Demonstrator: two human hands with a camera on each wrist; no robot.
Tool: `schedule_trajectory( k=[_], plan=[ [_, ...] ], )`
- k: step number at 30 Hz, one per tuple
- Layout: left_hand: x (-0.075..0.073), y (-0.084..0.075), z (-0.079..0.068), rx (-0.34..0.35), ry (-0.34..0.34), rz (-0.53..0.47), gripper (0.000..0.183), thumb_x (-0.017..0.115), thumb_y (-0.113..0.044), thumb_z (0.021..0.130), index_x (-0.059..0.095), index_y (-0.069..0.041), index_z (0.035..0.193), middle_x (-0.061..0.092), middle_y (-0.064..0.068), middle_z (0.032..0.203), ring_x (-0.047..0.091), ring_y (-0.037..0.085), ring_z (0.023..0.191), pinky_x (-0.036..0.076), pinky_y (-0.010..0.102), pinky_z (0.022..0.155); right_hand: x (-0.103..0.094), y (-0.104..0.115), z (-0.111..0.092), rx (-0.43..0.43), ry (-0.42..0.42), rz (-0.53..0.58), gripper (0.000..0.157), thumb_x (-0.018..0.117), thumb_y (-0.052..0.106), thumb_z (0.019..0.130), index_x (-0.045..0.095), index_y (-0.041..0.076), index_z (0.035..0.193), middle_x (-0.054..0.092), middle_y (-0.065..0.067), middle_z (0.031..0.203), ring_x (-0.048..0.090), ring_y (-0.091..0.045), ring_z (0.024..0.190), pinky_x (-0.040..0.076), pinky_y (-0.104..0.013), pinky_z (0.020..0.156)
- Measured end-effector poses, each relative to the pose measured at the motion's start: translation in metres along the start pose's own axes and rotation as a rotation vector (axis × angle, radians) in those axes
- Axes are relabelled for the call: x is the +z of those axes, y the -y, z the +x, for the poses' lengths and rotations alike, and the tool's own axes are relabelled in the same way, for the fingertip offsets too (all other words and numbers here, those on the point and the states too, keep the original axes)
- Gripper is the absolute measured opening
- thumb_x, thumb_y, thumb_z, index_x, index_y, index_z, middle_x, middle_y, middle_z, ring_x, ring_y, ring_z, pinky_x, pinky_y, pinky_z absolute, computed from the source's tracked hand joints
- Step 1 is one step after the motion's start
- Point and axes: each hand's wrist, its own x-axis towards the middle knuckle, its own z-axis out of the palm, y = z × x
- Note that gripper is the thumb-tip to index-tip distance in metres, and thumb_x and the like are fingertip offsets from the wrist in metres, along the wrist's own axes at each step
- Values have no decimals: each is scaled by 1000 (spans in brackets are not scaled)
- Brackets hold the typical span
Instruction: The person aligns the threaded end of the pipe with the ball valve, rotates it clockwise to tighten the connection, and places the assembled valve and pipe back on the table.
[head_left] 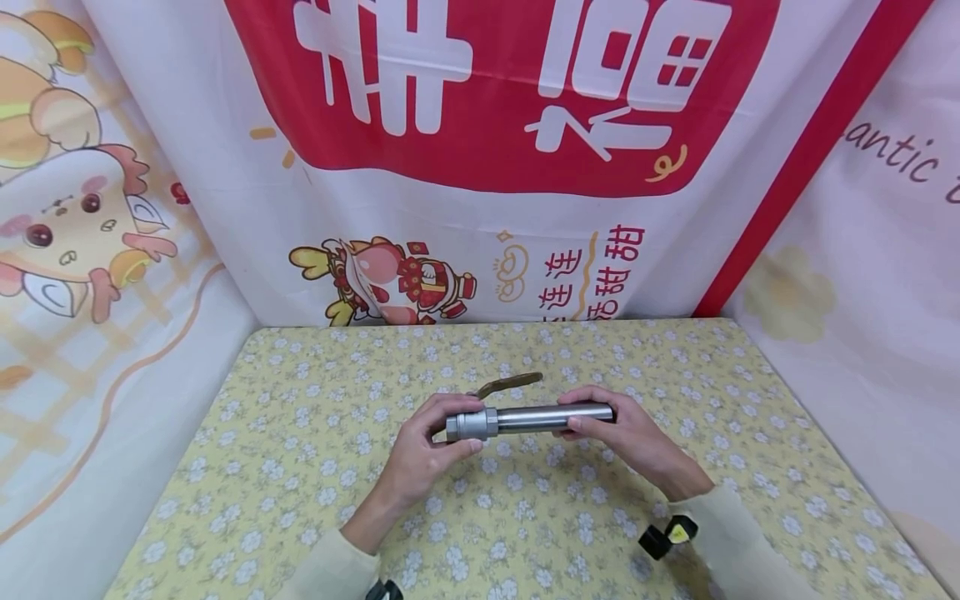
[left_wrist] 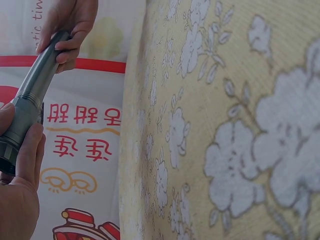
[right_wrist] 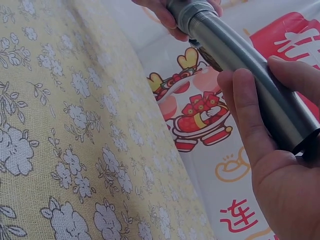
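Between the two hands, level over the cloth, is a smooth silvery metal pipe (head_left: 532, 418). Its left end joins a grey metal valve body (head_left: 471, 426) with hex-shaped ends. A brownish lever (head_left: 513, 382) extends from behind the valve toward the right, partly hidden in the right wrist view. The left hand (head_left: 423, 450) grips the valve body, thumb on the near side and fingers over the far side. At the pipe's free end the right hand (head_left: 633, 437) holds it between thumb and fingers. In the left wrist view the pipe (left_wrist: 42, 72) slants up toward the right hand (left_wrist: 75, 30).
A yellow flowered cloth (head_left: 300, 467) covers the table under both hands. Behind stands a white hanging sheet with a red printed panel (head_left: 495, 150). More printed sheets (head_left: 840, 333) close off the left and right sides. Black straps (head_left: 667, 537) sit at the wrists.
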Motion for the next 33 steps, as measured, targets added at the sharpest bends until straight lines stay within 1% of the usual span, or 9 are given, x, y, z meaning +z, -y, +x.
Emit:
schedule_trajectory(
  k=[4, 7, 10, 14, 18, 21, 26, 30, 33],
  plan=[
    [0, -1, 0, -2, -3, -1, 48, 87, -9, 91, 73, -17, 136, 63, 9, 147, 63, 24, 122, 63, 32, 97, 1, -1, 0, 15, -30, -37, 46, 75, 24, 106, 63, -3, 142, 68, -16, 134, 77, -27, 110, 61, -58, 104],
    [1, -1, -1, -3, -3, -4, 48, 87, -8, 91, 73, -17, 136, 63, 9, 147, 63, 24, 123, 63, 32, 98, 1, 0, 0, 23, -53, -69, 42, 75, 27, 106, 68, 2, 139, 66, -14, 136, 74, -30, 109, 63, -54, 101],
    [1, -2, -1, -8, -2, -8, 48, 87, -8, 91, 74, -17, 136, 63, 9, 147, 63, 25, 123, 63, 32, 98, 1, 0, -1, 21, -64, -82, 40, 75, 27, 106, 70, 4, 138, 65, -14, 137, 73, -32, 106, 63, -50, 97],
    [1, -3, -1, -13, -4, -11, 48, 87, -8, 91, 74, -16, 136, 63, 9, 147, 63, 26, 123, 63, 32, 98, 1, 1, -2, 5, -64, -83, 38, 75, 27, 106, 69, 6, 137, 64, -16, 137, 73, -34, 108, 63, -51, 98],
    [1, -1, -1, -12, -7, -8, 48, 87, -8, 91, 74, -17, 136, 63, 9, 147, 63, 25, 122, 63, 32, 98, 1, 0, -2, -25, -54, -70, 34, 74, 24, 106, 67, 6, 134, 62, -18, 136, 71, -41, 111, 63, -53, 99],
    [0, 0, -1, -10, -8, -7, 48, 87, -8, 91, 74, -17, 136, 63, 9, 146, 63, 25, 122, 63, 32, 97, 1, 1, -3, -25, -52, -78, 35, 76, 23, 105, 67, 6, 134, 62, -18, 136, 71, -37, 109, 64, -49, 96],
    [0, 1, -1, -4, -14, -4, 48, 87, -8, 91, 74, -17, 136, 63, 9, 145, 64, 25, 120, 63, 32, 96, 1, 3, -3, 3, -33, -117, 44, 81, 18, 100, 66, 7, 140, 62, -18, 138, 68, -23, 104, 64, -41, 88],
    [1, 3, -1, 2, -10, 4, 47, 87, -8, 91, 74, -16, 136, 64, 10, 145, 64, 25, 120, 63, 32, 96, 0, 3, -3, -11, -3, -124, 51, 83, 14, 98, 62, 2, 143, 64, -20, 135, 68, -21, 103, 63, -40, 87],
    [1, 3, -1, 1, -7, 4, 47, 87, -9, 92, 74, -16, 136, 64, 9, 145, 64, 25, 120, 62, 32, 97, 0, 3, -3, -11, 2, -124, 51, 82, 12, 98, 61, 1, 144, 64, -19, 133, 68, -20, 103, 63, -40, 87]
  ],
)
